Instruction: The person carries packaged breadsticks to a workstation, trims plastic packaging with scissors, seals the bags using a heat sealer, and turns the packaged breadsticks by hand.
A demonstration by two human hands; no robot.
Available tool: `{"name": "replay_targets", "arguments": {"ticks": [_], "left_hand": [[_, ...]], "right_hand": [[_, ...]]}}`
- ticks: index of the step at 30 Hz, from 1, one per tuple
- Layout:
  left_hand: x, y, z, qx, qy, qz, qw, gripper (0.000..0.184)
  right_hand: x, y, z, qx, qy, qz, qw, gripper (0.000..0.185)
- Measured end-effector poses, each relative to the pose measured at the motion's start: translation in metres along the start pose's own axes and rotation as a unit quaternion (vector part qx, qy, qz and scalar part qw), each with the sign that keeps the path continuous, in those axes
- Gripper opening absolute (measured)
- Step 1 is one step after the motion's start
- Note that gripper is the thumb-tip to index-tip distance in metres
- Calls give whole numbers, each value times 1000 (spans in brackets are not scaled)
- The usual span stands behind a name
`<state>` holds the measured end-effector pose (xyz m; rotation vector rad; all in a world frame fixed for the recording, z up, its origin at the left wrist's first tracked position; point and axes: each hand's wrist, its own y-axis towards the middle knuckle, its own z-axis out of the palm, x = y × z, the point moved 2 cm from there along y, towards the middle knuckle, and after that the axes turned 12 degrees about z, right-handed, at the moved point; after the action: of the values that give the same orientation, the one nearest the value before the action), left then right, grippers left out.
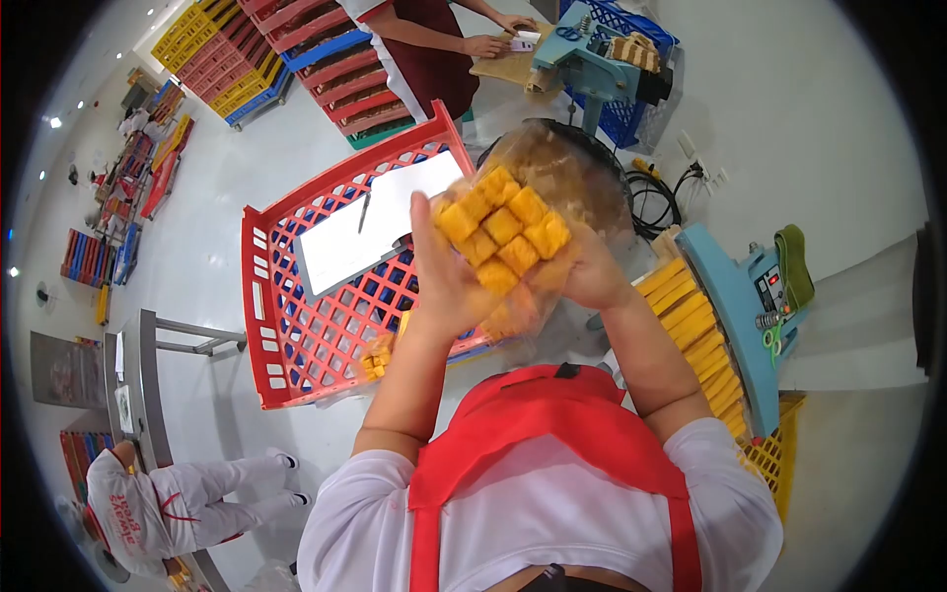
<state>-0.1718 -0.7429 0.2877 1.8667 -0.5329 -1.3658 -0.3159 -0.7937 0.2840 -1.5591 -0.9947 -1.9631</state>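
A clear plastic bag of yellow-orange blocks is held up in front of my chest, its block ends facing the camera. My left hand is on the bag's left side, thumb pointing up and fingers wrapped behind it. On the right side, my right hand grips the same bag, its fingers partly hidden by the plastic. Below and behind the bag is a red crate with a clipboard of white paper and a pen on it. Another bag of yellow pieces lies at the crate's near edge.
At right, a blue sealing machine stands beside a row of yellow packs. A co-worker works at another blue machine. A second person is at lower left. Cables lie on the floor.
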Motion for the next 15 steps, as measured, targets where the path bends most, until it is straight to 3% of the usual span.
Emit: {"name": "replay_targets", "arguments": {"ticks": [2,5,9,12,14,15], "left_hand": [[-7,-6,-5,64,68,98,991,119],[-13,-9,-5,46,-42,106,992,121],[-19,-3,-7,56,-4,128,990,122],[-19,1,-6,57,2,155,986,119],[-18,1,1,-85,-187,-61,977,92],[-14,-2,1,-84,-187,-61,977,92]], "right_hand": [[8,-3,6,58,69,32,995,60],[18,-4,11,27,-7,-30,999,61],[14,-5,11,44,23,-3,999,63],[15,-4,11,22,-36,-25,999,63],[31,0,10,-44,-246,-135,959,62],[36,6,6,-45,-246,-135,959,62]]}}
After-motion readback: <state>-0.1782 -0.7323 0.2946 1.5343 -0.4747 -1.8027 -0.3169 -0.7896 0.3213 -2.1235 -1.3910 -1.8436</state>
